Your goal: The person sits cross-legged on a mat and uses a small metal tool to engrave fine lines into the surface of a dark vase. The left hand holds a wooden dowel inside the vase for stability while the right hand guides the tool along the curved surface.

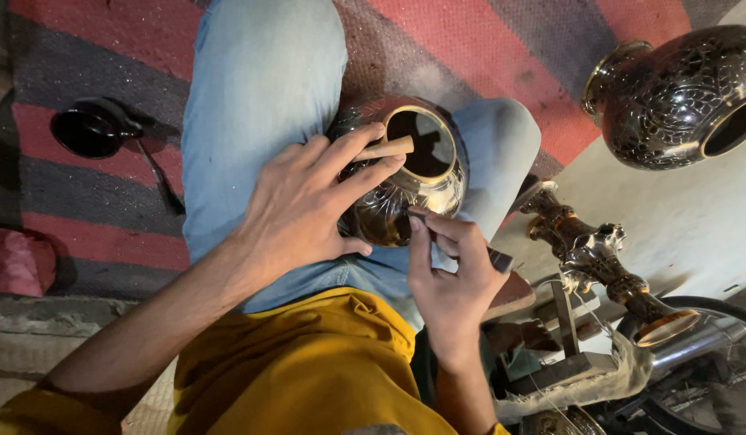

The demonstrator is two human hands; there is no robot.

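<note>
We have the brass pot wedged between our knees, mouth turned up and away from us, so its axis runs from our lap out toward the striped rug. Our left hand lies over the pot's near-left flank, fingers spread and curled against the wall, with a short wooden stick pinched between 2 fingers and pointing across the rim toward the dark opening. Our right hand sits just below and to the right of the pot, closed in a pinch on a thin dark tool; the tool's tip meets the pot's lower wall just beyond the thumb, while its other end sticks out past the hand to the right. Both hands touch the pot; the left covers more of it, the right bears only the tool point. Further right of the right hand stand a larger engraved vase and an ornate metal stem.
</note>
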